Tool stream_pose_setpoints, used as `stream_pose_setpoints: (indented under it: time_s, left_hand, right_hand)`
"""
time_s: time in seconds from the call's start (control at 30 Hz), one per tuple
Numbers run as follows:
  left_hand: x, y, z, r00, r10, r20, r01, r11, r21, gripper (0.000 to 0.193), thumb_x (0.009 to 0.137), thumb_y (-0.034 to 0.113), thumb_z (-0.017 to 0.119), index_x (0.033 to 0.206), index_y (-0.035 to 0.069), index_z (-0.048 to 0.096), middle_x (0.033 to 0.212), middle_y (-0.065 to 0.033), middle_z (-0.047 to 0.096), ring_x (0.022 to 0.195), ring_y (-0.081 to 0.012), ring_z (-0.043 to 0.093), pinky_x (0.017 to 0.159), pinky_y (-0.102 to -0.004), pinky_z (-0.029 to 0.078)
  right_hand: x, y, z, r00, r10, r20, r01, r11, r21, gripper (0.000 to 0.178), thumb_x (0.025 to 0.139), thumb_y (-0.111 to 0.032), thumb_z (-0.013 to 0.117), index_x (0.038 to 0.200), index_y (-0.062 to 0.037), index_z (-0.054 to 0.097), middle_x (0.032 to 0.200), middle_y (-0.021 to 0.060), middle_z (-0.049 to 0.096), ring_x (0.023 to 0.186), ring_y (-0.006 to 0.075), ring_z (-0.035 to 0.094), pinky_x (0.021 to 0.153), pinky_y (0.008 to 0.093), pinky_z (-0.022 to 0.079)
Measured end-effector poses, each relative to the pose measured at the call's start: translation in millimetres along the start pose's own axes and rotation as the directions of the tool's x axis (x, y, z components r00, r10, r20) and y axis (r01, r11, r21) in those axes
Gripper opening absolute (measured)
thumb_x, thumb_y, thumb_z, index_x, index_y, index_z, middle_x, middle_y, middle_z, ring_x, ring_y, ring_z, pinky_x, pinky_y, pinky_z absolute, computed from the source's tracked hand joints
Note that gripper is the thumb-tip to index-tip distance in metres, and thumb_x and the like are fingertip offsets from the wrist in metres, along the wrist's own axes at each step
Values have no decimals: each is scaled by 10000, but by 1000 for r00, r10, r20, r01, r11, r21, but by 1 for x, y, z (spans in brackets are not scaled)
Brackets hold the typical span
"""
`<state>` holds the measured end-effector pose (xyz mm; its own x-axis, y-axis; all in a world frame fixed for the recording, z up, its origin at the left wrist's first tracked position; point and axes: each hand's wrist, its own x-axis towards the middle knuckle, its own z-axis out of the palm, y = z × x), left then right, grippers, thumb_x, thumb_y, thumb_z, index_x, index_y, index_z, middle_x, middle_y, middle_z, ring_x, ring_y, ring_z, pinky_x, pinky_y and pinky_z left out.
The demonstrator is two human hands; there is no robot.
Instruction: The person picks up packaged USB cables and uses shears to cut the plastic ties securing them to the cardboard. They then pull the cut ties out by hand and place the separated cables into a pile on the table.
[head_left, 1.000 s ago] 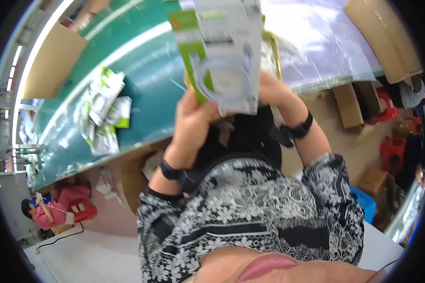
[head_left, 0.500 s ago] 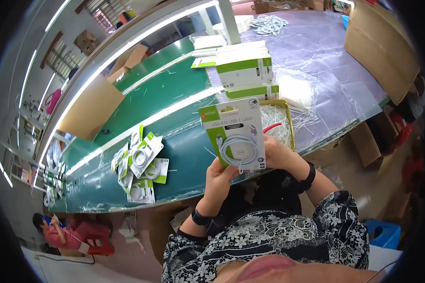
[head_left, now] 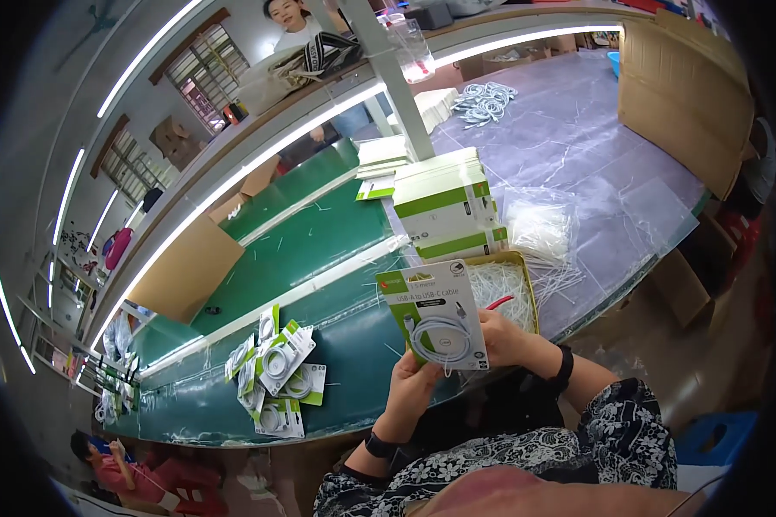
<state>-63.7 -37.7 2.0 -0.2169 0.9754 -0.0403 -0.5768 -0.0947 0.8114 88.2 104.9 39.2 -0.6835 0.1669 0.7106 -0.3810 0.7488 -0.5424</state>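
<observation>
A white and green card (head_left: 431,297) stands upright in front of me, with a coiled pale cable (head_left: 447,339) mounted on its face. My left hand (head_left: 412,386) pinches the card's lower left corner. At its lower right edge is my right hand (head_left: 504,339), its fingers partly hidden behind the card. A thin red handle (head_left: 498,302) juts out just above the right hand; whether that hand holds it I cannot tell. A loose tie end hangs below the coil. To the left, several carded cables (head_left: 278,366) lie in a heap on the green tabletop (head_left: 190,405).
Behind the card, a yellow-rimmed tray (head_left: 533,293) holds thin white ties. Stacked green and white cards (head_left: 444,194) stand beyond it. Bagged ties (head_left: 543,224), pale cable bundles (head_left: 485,103) and a cardboard sheet (head_left: 681,103) are further right. A person (head_left: 289,21) is at the back.
My view has tilted up, so everything sits lower in the picture and a person shows at the back. Both hands keep their places at the card.
</observation>
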Motion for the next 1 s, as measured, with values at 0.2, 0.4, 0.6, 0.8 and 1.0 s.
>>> stream_pose_setpoints:
  time_s: [0.2,0.4,0.6,0.8,1.0]
  left_hand:
    - [-32,-12,-10,999,-43,-32,44,998,39,275,856,5,584,1131,-10,589,1020,-28,632,921,-113,576,801,-254,469]
    - [-67,23,-40,801,117,587,-218,970,104,297,865,22,608,1157,-23,590,1082,-35,626,995,-116,556,880,-275,452]
    - [-198,-56,-82,637,-23,770,123,990,-72,321,888,18,604,1207,-3,573,1091,-46,642,982,-114,591,860,-266,481]
    - [-260,-67,-92,653,-153,742,463,855,-232,355,892,14,590,1245,21,558,1079,-48,656,969,-125,627,818,-267,533]
    - [-262,-69,-99,687,-196,700,420,893,-163,391,929,54,557,1314,23,494,1192,-64,605,1108,-144,570,942,-306,494]
  right_hand:
    - [-15,-14,22,973,115,198,-119,993,8,301,742,-135,766,1020,-56,683,1184,164,599,1106,336,579,924,408,476]
    - [-141,-61,84,839,504,-204,-533,837,-126,542,793,-145,730,1270,-30,499,1248,119,548,1099,275,560,944,374,458]
    - [-248,-191,154,773,466,-430,-633,530,-564,587,776,-120,742,1287,-14,473,1251,128,544,1091,256,560,938,347,444]
    - [-238,-279,228,753,530,-390,-645,477,-597,611,736,-119,772,1268,-7,492,1233,132,560,1074,260,574,926,349,448]
    - [-226,-269,224,759,508,-406,-638,460,-617,636,696,-118,801,1249,0,510,1214,137,577,1056,263,589,914,351,452]
